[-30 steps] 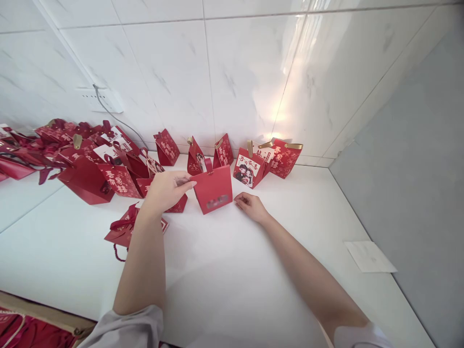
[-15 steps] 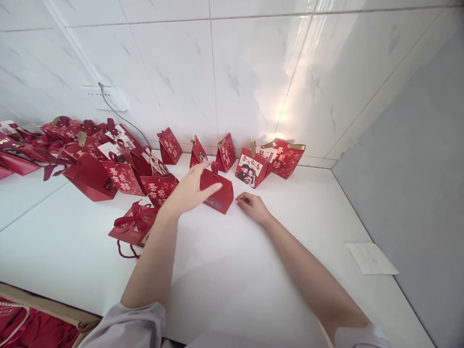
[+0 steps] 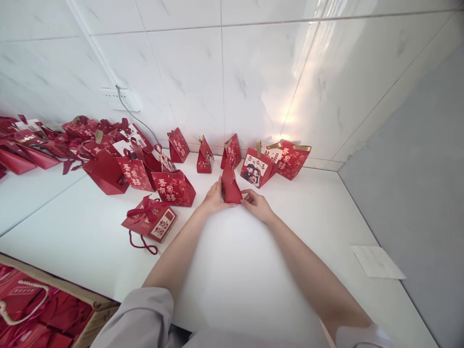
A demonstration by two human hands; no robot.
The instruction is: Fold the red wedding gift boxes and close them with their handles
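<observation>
A small red gift bag [image 3: 230,186] stands upright on the white table [image 3: 235,270], its narrow side towards me. My left hand [image 3: 213,198] presses against its left side with fingers together. My right hand [image 3: 256,203] holds its lower right edge with curled fingers. Behind it along the wall stand more small red gift bags [image 3: 253,166], one with a printed couple on the front.
A heap of red gift bags [image 3: 108,154] fills the left back of the table, and a ribboned red box [image 3: 150,221] lies left of my arm. A cardboard box with red bags [image 3: 32,309] sits at the lower left. A white paper sheet [image 3: 377,262] lies at the right, near the grey wall.
My left hand let the red bag down from a lifted grip, and both hands now hold it upright, turned narrow side on. The view shifted slightly left.
</observation>
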